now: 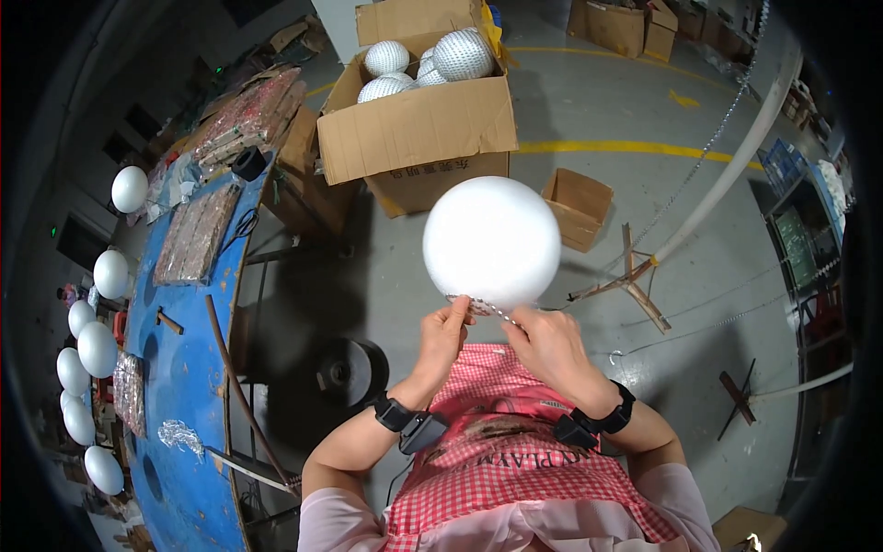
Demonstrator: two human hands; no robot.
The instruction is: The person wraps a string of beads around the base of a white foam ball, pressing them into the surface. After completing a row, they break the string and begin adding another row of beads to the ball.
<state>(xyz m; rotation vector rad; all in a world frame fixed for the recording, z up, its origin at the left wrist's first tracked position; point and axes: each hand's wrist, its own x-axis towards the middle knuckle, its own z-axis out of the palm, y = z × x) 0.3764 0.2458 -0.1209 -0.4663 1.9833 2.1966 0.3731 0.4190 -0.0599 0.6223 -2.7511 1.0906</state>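
Observation:
A large smooth white ball [492, 241] is right in front of me, above the floor; what holds it up is hidden. At its near edge, a thin silvery beaded strand [499, 313] stretches between my hands. My left hand [445, 339] is closed, thumb and fingers pinching the strand against the ball's lower left. On the other side, my right hand [555, 348] has its fingers curled on the strand, with its knuckles up. Part of the strand's path under the ball cannot be seen.
Beyond the ball, a cardboard box [418, 129] holds several balls covered in silvery rows. A smaller carton [578, 210] stands right of it. A blue table [189, 345] runs along the left, with more white balls [97, 350] past it. Poles on wooden feet [647, 299] stand at right.

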